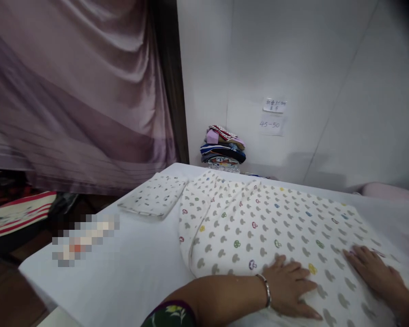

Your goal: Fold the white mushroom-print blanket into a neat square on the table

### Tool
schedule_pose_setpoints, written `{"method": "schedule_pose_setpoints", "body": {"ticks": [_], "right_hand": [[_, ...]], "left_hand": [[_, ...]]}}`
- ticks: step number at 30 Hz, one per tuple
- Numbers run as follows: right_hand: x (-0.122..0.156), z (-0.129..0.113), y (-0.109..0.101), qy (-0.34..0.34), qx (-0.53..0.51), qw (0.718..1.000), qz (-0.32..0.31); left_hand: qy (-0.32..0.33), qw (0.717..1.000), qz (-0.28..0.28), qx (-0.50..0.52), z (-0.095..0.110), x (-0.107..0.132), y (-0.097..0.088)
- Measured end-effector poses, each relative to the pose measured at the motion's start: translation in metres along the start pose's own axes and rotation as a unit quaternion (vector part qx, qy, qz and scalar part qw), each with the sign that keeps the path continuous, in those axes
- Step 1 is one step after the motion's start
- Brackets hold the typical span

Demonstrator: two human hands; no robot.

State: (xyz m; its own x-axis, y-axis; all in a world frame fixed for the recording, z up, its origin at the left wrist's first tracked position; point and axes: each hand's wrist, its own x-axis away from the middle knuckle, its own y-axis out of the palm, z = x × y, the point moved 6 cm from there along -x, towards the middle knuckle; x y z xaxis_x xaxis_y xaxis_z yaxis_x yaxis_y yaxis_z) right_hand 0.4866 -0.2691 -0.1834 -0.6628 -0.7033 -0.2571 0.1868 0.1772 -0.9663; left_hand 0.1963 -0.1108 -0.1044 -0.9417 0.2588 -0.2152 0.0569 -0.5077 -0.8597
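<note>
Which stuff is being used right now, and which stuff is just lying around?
Being used:
mushroom-print cloth, spread out
left hand and right hand, resting on it
white table, underneath

Just lying around, it seems:
folded white cloth, with a small print, untouched
stacked fabrics, by the wall
red-striped cloth, off the table, far left

Lower note (271, 128) on wall (293, 59): "45-50". Upper note (274, 105): handwriting unclear.
</note>
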Motion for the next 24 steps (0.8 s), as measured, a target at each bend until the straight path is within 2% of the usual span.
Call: {"method": "schedule_pose_setpoints", "body": {"ticks": [2,4,6,8,10,12,13,15,17,24], "right_hand": [[0.005,-0.024,-0.002,-0.031,0.021,0.999,0.006],[0.014,-0.053,0.000,-0.063,0.015,0.998,-0.007],[0.025,-0.078,0.004,-0.085,-0.016,0.996,-0.032],[0.032,-0.092,0.005,-0.069,-0.043,0.996,-0.049],[0.034,-0.096,0.003,-0.039,-0.059,0.996,-0.051],[0.034,-0.096,-0.001,-0.022,-0.072,0.996,-0.052],[0.033,-0.096,-0.002,-0.023,-0.077,0.995,-0.053],[0.032,-0.097,-0.005,-0.030,-0.084,0.994,-0.057],[0.031,-0.098,-0.008,-0.028,-0.086,0.994,-0.055],[0.030,-0.101,-0.013,-0.023,-0.073,0.996,-0.055]], "left_hand": [[-0.017,0.999,0.044,0.015,-0.004,0.005,-0.011],[-0.040,0.995,0.090,0.022,-0.014,0.016,-0.031],[-0.080,0.989,0.127,0.014,-0.032,0.034,-0.058],[-0.159,0.972,0.172,-0.012,-0.063,0.058,-0.091],[-0.292,0.927,0.227,-0.061,-0.101,0.092,-0.126],[-0.438,0.855,0.245,-0.133,-0.137,0.129,-0.152],[-0.472,0.833,0.249,-0.146,-0.151,0.143,-0.161],[-0.516,0.805,0.247,-0.160,-0.172,0.165,-0.170],[-0.539,0.791,0.240,-0.163,-0.187,0.177,-0.172],[-0.568,0.777,0.227,-0.148,-0.211,0.181,-0.169]]}}
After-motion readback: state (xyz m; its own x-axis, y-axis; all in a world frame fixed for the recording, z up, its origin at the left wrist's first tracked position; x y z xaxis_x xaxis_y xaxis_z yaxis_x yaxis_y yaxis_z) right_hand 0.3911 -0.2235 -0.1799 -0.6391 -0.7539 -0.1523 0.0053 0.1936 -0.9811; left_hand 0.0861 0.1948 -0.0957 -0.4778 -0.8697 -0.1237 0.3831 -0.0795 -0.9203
